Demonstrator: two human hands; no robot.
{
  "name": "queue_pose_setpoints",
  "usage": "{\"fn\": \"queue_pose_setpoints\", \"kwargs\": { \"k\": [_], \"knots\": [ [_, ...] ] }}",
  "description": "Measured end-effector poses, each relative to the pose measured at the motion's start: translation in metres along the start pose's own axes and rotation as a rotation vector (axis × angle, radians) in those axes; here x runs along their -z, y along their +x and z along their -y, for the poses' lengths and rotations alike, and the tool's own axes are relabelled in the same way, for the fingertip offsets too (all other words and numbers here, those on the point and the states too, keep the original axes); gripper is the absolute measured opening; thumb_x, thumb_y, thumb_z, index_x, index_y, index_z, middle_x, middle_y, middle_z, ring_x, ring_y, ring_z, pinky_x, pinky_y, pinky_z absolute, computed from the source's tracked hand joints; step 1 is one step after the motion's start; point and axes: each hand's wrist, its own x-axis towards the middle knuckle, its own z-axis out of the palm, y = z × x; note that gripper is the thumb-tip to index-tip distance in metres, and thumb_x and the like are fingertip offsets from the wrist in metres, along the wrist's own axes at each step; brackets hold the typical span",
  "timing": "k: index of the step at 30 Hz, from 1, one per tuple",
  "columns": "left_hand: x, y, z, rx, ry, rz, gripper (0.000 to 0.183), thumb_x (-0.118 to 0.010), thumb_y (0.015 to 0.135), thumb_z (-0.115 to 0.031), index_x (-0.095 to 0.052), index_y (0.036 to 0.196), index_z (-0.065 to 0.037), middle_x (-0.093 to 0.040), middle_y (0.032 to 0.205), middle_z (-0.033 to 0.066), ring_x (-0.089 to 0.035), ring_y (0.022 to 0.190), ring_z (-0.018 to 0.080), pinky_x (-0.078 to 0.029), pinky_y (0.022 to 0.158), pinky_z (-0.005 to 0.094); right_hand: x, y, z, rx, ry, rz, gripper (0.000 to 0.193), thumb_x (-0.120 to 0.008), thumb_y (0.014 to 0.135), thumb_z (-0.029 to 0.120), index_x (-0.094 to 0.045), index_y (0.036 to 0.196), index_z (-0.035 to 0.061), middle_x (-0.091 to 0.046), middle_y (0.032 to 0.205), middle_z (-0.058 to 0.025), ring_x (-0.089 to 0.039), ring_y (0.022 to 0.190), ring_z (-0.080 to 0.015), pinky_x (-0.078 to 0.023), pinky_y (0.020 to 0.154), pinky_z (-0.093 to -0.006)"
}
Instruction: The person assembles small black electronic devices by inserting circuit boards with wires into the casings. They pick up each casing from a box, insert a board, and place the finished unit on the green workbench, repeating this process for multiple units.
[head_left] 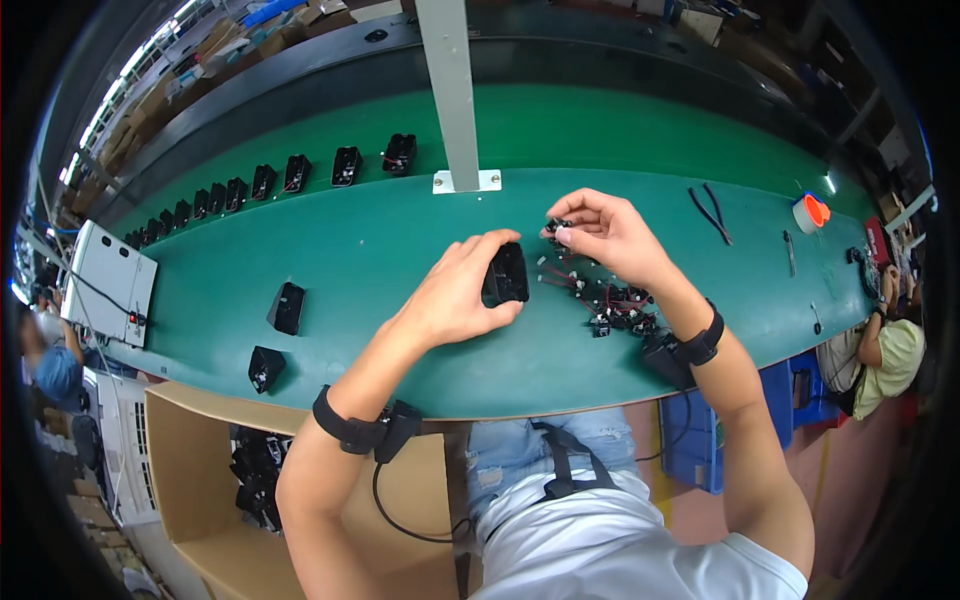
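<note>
My left hand (455, 285) is wrapped round a black open plastic housing (511, 272), thumb at its near end and fingers at its far end, over the green bench. Just right of it, my right hand (605, 235) pinches a small black component (553, 229) between thumb and fingertips; its exact kind is too small to tell. Below that hand lies a loose pile of small black components with red wires and white connectors (625, 308). Two more black housings, one (288, 308) behind the other (266, 369), rest on the bench to the left.
A row of black housings (297, 173) lines the far green strip. A grey post (455, 90) rises from the bench (400, 385). Pliers (711, 214) and an orange-and-white container (810, 212) are at right. A cardboard box (415, 480) stands below; a person (885, 350) sits far right.
</note>
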Motion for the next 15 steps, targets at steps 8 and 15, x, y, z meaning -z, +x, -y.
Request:
{"fn": "queue_pose_setpoints", "kwargs": {
  "k": [8,15],
  "knots": [
    [0.000,0.000,-0.006,-0.062,-0.030,-0.035,0.070,-0.077,0.076,-0.023,-0.051,0.138,-0.005,-0.057,0.132,0.0149,-0.053,0.120,0.0358,-0.043,0.105,0.0437,-0.014,0.003,-0.008,0.113,0.122,0.054,0.014,-0.060,0.098,0.010,-0.059,0.109,0.0009,-0.072,0.088,-0.0072,-0.070,0.090,-0.0124,-0.055,0.081,-0.0268],
    [-0.011,0.001,-0.008,-0.083,-0.041,-0.044,0.070,-0.077,0.076,-0.022,-0.052,0.139,-0.006,-0.057,0.132,0.0149,-0.053,0.121,0.0347,-0.043,0.104,0.0435,-0.011,-0.011,0.001,0.119,-0.148,-0.019,0.017,-0.066,0.093,0.008,-0.061,0.107,-0.0003,-0.072,0.087,-0.0074,-0.073,0.088,-0.0151,-0.058,0.076,-0.0267]
  ]
}}
